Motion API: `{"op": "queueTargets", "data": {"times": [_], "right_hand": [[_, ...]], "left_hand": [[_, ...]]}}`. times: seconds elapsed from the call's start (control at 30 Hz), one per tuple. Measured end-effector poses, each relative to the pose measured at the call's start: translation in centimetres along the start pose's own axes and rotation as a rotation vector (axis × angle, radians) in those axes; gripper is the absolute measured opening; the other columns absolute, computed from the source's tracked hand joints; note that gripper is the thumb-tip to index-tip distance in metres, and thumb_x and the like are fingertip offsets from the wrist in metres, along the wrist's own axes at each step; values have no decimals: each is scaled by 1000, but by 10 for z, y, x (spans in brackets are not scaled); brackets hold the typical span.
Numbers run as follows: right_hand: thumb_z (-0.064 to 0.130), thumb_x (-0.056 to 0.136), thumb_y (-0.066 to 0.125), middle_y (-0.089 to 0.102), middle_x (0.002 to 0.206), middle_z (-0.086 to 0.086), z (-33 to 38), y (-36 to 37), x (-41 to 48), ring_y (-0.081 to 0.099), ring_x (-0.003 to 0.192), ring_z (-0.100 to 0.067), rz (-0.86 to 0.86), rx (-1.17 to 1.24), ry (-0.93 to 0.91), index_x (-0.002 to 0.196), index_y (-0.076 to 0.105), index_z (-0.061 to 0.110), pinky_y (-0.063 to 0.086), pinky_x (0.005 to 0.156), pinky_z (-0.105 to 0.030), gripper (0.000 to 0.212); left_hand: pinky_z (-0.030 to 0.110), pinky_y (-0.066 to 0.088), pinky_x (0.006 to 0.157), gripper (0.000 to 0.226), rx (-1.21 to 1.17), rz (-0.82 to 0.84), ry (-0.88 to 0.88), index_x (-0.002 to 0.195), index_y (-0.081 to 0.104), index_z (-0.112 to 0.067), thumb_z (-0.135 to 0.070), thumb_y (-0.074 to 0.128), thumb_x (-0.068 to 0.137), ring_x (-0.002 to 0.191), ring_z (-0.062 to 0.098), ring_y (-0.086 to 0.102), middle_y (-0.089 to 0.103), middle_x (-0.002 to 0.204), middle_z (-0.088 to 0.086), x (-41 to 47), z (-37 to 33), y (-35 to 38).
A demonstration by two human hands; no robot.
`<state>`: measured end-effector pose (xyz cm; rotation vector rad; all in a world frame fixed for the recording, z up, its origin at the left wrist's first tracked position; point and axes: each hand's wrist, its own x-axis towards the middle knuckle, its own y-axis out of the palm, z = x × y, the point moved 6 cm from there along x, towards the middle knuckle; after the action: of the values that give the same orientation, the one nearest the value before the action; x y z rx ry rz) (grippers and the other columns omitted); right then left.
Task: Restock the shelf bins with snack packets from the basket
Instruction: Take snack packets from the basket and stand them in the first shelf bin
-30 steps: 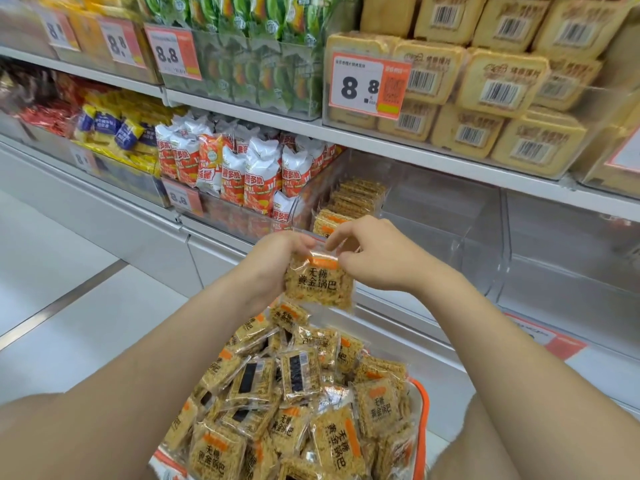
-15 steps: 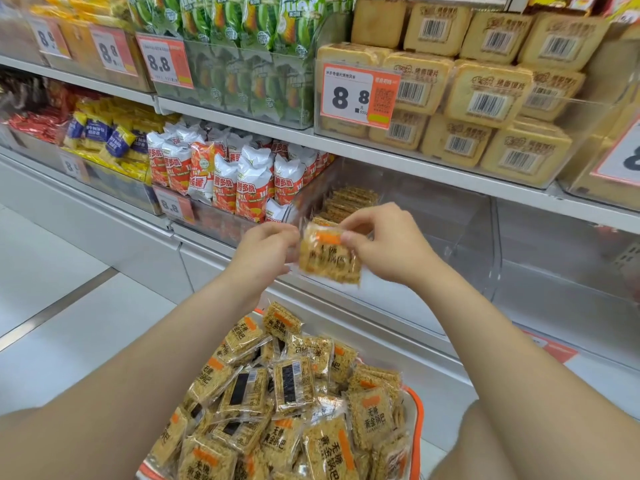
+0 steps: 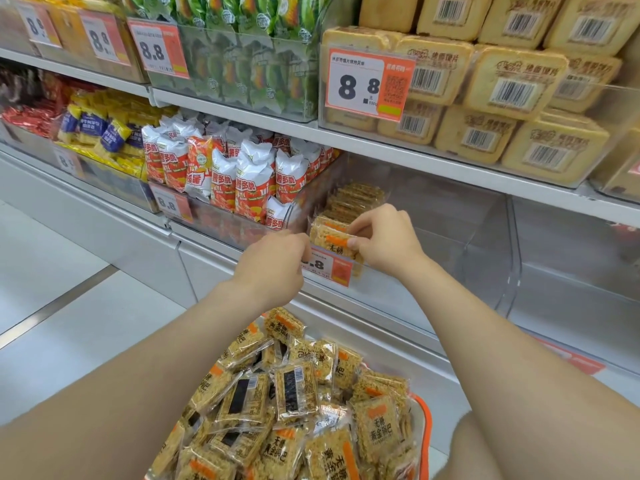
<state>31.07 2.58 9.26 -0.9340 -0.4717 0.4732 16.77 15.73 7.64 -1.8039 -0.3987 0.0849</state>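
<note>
A clear packet of golden rice crackers with an orange stripe (image 3: 332, 237) is held upright just behind the front wall of a transparent shelf bin (image 3: 460, 244). My right hand (image 3: 384, 240) pinches its top right edge. My left hand (image 3: 273, 261) has curled fingers at the packet's left edge and seems to pinch it. Behind the packet, a row of the same packets (image 3: 353, 199) stands along the bin's left side. Below my arms, the orange-rimmed basket (image 3: 427, 427) is heaped with several more packets (image 3: 294, 393).
A price tag (image 3: 327, 268) hangs on the bin front under the packet. Red-and-white snack bags (image 3: 242, 174) fill the bin to the left. Boxed biscuits (image 3: 512, 84) sit on the shelf above. Transparent bins (image 3: 571, 271) continue to the right. White floor lies to the left.
Both hands have carried the packet up and forward from above the basket to the bin's front. The view has moved closer to the shelf.
</note>
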Motion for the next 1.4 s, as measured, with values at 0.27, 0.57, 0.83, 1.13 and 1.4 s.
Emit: {"op": "queueTargets", "data": {"times": [0.27,0.57,0.83,1.13,1.4], "right_hand": [[-2,83,77,73,99,-8,12,18,8,66,104,-25,5,-22,67,81,81,19,60,85,-40,21],[8,88,67,77,104,-3,19,24,8,70,102,-26,29,-87,15,93,83,25,62,86,-44,23],[10,84,57,74,81,9,65,-5,-28,66,87,-14,42,41,-176,80,81,25,60,75,-34,28],[12,91,51,74,75,-8,41,41,-98,70,68,-23,838,-479,-124,79,70,7,56,62,-31,23],[10,98,50,66,70,-6,31,32,-114,62,59,-20,895,-534,-72,73,60,8,50,57,-30,27]], "left_hand": [[39,48,66,29,141,102,17,109,60,-29,-6,48,96,94,30,63,67,108,1,6,10,12],[38,41,67,32,197,202,27,120,62,-26,-7,49,99,98,32,62,62,111,6,3,11,23],[38,52,78,31,88,431,116,126,64,-26,-16,50,101,94,23,58,63,110,0,-5,3,42],[38,56,91,25,43,827,200,116,75,-23,-39,64,99,99,19,64,69,113,-4,-59,-46,94],[40,64,79,31,77,1012,189,109,70,-14,-41,74,95,86,22,76,76,96,4,-109,-71,143]]}}
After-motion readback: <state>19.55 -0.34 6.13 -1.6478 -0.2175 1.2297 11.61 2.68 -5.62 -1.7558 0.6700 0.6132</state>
